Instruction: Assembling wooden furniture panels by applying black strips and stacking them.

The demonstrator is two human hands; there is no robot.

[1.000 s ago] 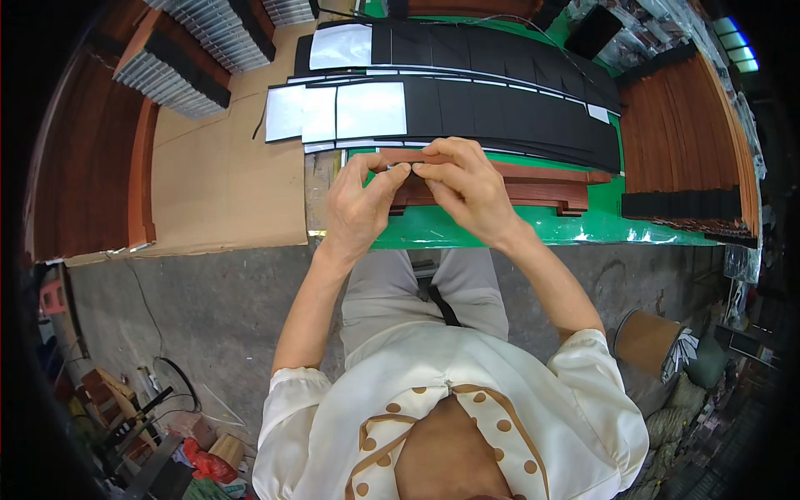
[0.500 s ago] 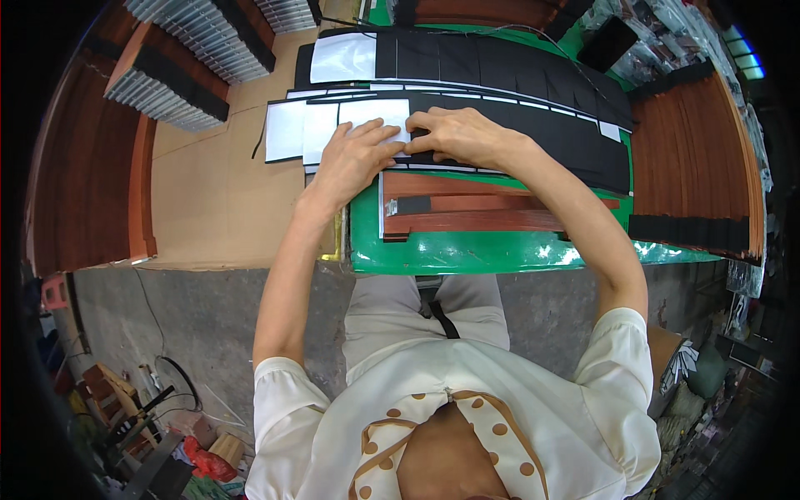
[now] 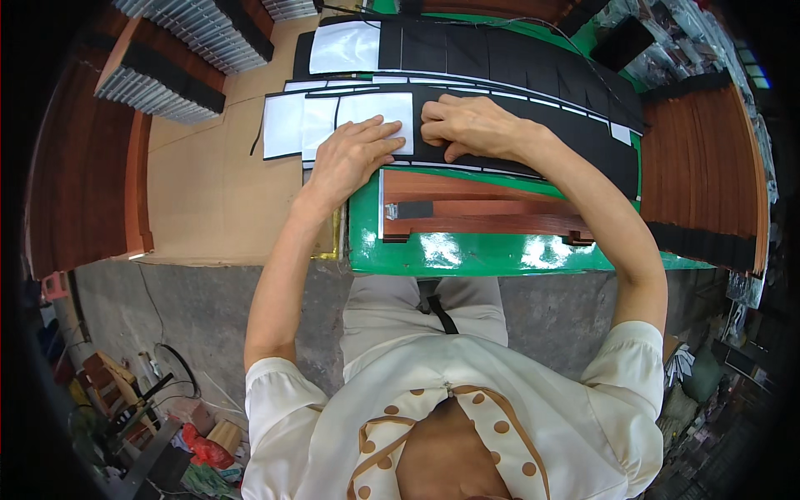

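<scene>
My left hand (image 3: 357,157) lies flat on a white sheet (image 3: 325,125), fingers spread toward the sheet's right end. This sheet is on top of a long black panel (image 3: 575,137) that runs to the right across the table. Just right of the white sheet, my right hand (image 3: 475,127) rests on the black panel with its fingers curled in. Whatever those fingers may hold is hidden beneath them. Behind lies a second black panel (image 3: 500,54), with a white sheet (image 3: 344,47) at its left end.
Reddish-brown wooden slats (image 3: 492,196) lie in front of the panels on the green tabletop (image 3: 483,254). Tall slat stacks with black bands stand at the right (image 3: 704,167) and the left (image 3: 87,175). A dark cable (image 3: 575,50) crosses the rear panel. Brown board (image 3: 217,200) covers the left side.
My right hand has moved right, off the white sheet's edge and onto the black panel, its fingers more curled. My left hand has hardly moved.
</scene>
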